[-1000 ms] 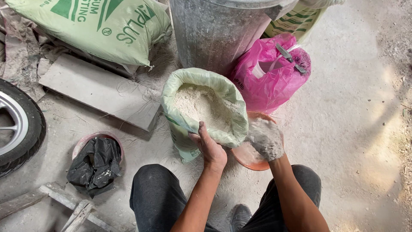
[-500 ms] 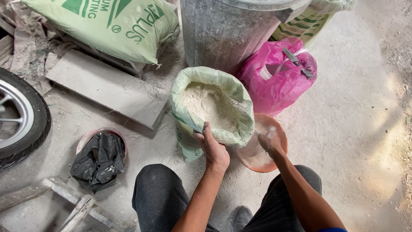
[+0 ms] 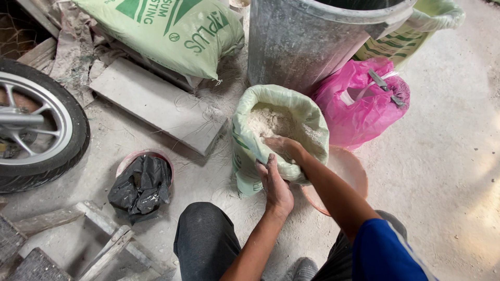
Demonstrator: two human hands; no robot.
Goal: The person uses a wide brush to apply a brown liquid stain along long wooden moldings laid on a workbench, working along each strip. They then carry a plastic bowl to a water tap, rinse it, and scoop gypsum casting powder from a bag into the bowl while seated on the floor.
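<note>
A pale green sack (image 3: 245,156) with its top rolled down stands open on the floor, filled with white powder (image 3: 268,122). My left hand (image 3: 275,183) grips the sack's near rim. My right hand (image 3: 284,145) reaches over the rim into the sack, its fingers down in the powder, so I cannot see whether they hold any. An orange-pink bowl (image 3: 354,169) dusted with powder sits on the floor right of the sack, under my right forearm.
A grey metal bin (image 3: 307,41) stands behind the sack, a pink plastic bag (image 3: 354,109) beside it. A large green sack (image 3: 172,31) lies at the back left over a grey slab (image 3: 156,106). A wheel (image 3: 41,130) is at left, a black-bagged bowl (image 3: 141,182) nearby.
My right hand has moved from over the orange-pink bowl, where it held powder, leftward into the sack. My left hand stays on the sack's rim.
</note>
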